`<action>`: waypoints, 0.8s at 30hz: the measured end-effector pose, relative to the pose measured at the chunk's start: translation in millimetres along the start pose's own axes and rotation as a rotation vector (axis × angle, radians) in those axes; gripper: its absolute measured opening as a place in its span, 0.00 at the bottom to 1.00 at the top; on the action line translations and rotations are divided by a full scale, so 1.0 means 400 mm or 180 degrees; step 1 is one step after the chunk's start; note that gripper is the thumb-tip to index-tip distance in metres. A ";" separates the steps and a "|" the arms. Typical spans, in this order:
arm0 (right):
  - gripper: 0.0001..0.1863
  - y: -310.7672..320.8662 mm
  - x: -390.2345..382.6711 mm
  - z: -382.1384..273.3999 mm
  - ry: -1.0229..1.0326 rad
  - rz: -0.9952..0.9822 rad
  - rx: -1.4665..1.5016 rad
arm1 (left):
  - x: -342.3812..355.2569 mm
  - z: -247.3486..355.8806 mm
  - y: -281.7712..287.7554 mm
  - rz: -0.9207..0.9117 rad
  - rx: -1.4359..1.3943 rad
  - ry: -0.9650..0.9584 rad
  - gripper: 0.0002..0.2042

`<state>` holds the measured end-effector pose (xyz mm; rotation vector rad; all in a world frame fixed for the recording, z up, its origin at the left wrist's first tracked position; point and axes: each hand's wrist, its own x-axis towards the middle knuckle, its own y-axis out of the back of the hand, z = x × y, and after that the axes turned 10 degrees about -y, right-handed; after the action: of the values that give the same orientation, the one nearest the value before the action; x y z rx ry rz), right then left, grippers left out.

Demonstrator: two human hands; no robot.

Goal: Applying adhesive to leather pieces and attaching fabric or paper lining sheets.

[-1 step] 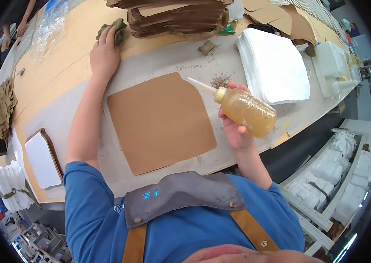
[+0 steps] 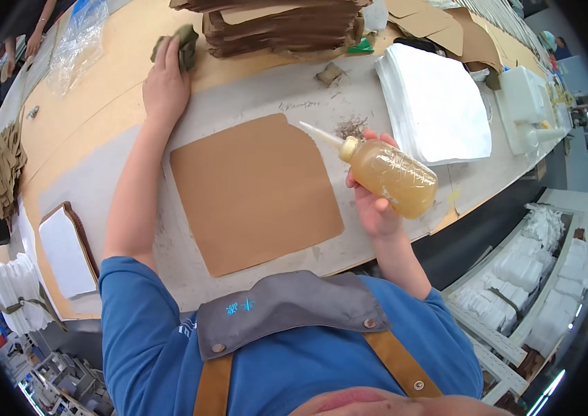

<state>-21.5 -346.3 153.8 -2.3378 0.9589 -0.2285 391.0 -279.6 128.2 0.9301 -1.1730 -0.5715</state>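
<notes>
My left hand (image 2: 165,80), at the far edge of the grey work surface, grips a crumpled olive cloth (image 2: 184,43). My right hand (image 2: 376,201) holds a squeeze bottle of amber liquid (image 2: 398,177), tilted with its long white nozzle pointing up and leftward over the upper right corner of a brown sheet (image 2: 252,194). The sheet lies flat between my arms, its upper right edge notched and rounded. Just right of the bottle is a stack of white sheets (image 2: 432,100).
Dark brown stacked pieces (image 2: 276,28) stand at the back. A white plastic container (image 2: 523,107) sits at right, a small pad (image 2: 65,253) at left. Clear plastic (image 2: 79,45) lies top left, near another person's hand (image 2: 33,45). Bundled white material (image 2: 516,270) fills a rack beside the table.
The olive cloth and my left fingertips have shifted very slightly. My right hand and the bottle are almost unchanged.
</notes>
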 end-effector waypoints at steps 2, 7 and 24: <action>0.64 0.003 -0.009 0.006 0.0078 0.0131 -0.0237 | 0.006 0.062 0.057 -0.0190 -0.0167 0.0326 0.35; 0.66 -0.001 0.004 0.011 0.0207 0.0196 -0.0353 | -0.133 0.068 0.162 -0.0169 -0.0064 -0.0006 0.33; 0.56 -0.079 0.048 0.065 -0.0132 0.1071 -0.0786 | -0.470 0.235 0.346 -0.1457 -0.0817 -0.0133 0.25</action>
<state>20.3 -329.6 150.1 -2.3373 1.4057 0.0778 231.3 -87.3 157.7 0.9699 -0.8957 -1.0878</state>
